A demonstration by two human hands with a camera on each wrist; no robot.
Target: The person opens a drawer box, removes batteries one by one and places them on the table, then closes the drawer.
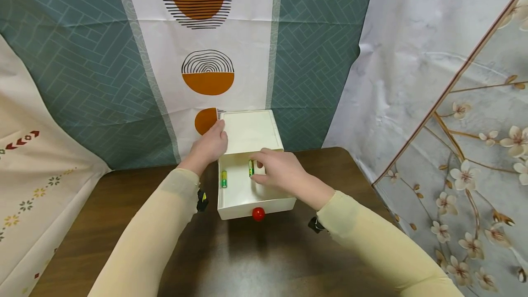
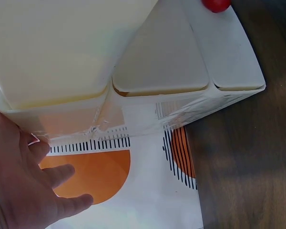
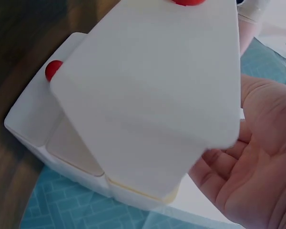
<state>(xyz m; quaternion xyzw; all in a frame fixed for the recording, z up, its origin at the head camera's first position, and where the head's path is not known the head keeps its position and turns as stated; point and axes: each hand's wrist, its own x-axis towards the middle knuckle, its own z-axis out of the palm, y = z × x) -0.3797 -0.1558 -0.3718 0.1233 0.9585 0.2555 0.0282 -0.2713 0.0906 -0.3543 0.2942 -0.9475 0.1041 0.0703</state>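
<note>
A small white drawer cabinet [image 1: 250, 130] stands at the back of the table, its top drawer [image 1: 237, 198] pulled out by a red knob [image 1: 258, 214]. My left hand [image 1: 209, 145] holds the cabinet's upper left edge; in the left wrist view, several of its fingers spread loosely beside the wall. Over the drawer, my right hand [image 1: 284, 171] pinches a green and yellow battery [image 1: 251, 168] between thumb and fingertips. Another such battery [image 1: 224, 179] lies along the drawer's left wall. In the right wrist view the drawer hides my right fingertips.
Below the pulled-out drawer, the cabinet's lower drawers [image 2: 162, 52] are closed. The brown wooden table [image 1: 264, 260] extends in front. Patterned cloth [image 1: 313, 58] hangs close behind the cabinet, and a flowered cloth [image 1: 466, 187] hangs on the right.
</note>
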